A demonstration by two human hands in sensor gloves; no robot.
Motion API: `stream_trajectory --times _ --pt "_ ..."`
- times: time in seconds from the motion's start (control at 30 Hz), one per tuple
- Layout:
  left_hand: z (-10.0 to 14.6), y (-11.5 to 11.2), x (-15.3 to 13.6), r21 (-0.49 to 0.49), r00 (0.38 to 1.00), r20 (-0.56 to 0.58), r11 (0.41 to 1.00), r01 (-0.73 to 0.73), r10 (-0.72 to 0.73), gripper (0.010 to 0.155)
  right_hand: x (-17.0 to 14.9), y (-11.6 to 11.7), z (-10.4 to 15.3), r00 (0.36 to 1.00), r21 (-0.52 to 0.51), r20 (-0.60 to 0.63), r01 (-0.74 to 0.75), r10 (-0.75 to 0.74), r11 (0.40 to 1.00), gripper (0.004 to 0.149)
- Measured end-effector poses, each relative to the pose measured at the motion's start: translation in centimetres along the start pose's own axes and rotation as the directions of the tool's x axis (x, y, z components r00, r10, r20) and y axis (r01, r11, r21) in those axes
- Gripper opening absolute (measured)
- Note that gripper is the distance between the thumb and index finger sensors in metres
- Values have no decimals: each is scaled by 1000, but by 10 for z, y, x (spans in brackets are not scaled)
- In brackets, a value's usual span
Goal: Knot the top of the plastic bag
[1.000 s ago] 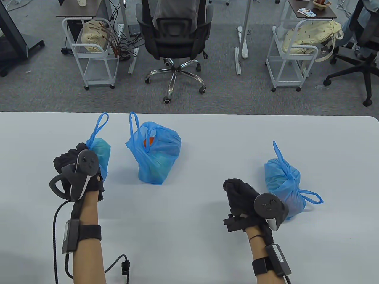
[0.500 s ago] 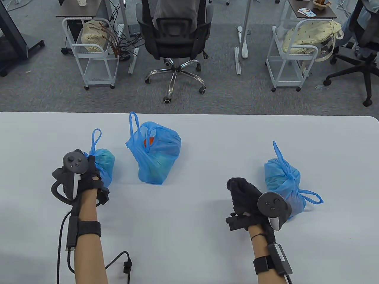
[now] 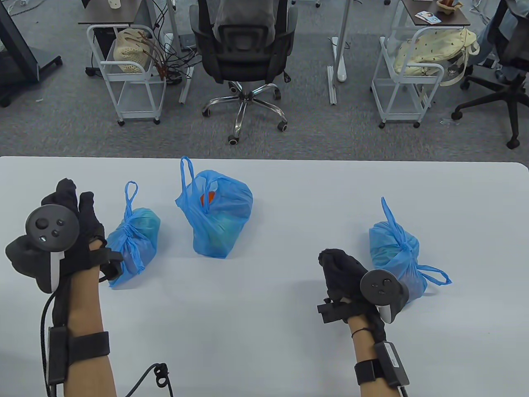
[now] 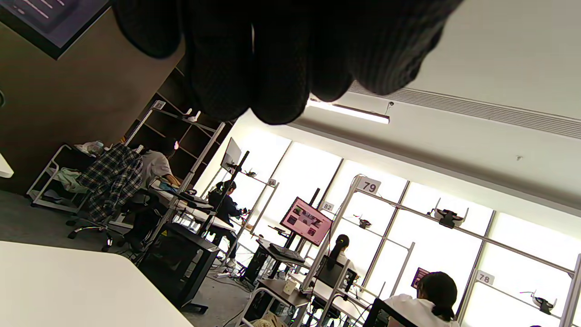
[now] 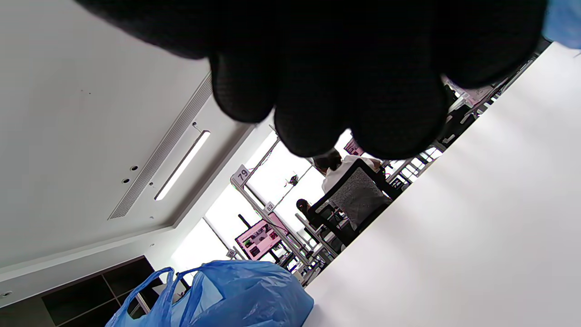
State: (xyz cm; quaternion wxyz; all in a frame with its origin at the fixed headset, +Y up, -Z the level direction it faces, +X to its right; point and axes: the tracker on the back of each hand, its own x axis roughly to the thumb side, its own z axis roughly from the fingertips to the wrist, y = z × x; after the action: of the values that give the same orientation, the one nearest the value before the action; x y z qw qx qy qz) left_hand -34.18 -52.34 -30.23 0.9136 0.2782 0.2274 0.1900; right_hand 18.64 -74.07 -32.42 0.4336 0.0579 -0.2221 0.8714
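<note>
Three blue plastic bags sit on the white table (image 3: 281, 231). The left bag (image 3: 134, 240) is knotted at its neck, with one handle loop sticking up. The middle bag (image 3: 215, 215) has an unknotted top, its handles are loose and something orange shows inside. It also appears in the right wrist view as a blue bag (image 5: 236, 295). The right bag (image 3: 396, 252) is knotted. My left hand (image 3: 74, 194) hovers left of the left bag with its fingers spread and nothing in it. My right hand (image 3: 332, 260) rests on the table beside the right bag, loosely curled and holding nothing.
Beyond the table's far edge stand a black office chair (image 3: 244, 45) and two white carts (image 3: 128, 74) (image 3: 407, 78). A black cable (image 3: 159, 374) from my left wrist lies near the table's front edge.
My left hand let go of the left bag, moved left and opened its fingers. The bag now lies free with its knot showing. My right hand has barely moved.
</note>
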Motion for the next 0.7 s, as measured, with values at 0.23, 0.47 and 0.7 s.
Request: stream_trajectory --times 0.23,0.47,0.7 --pt "14 -16 40 -17 992 116 998 58 -55 41 3 2 0 999 30 22 -41 40 999 41" --pt "33 -78 72 -194 962 257 970 146 -93 40 3 3 -1 998 47 23 -59 58 997 41" --pt "56 -147 82 -245 970 199 951 188 -141 60 3 3 -1 998 49 17 -58 58 997 41"
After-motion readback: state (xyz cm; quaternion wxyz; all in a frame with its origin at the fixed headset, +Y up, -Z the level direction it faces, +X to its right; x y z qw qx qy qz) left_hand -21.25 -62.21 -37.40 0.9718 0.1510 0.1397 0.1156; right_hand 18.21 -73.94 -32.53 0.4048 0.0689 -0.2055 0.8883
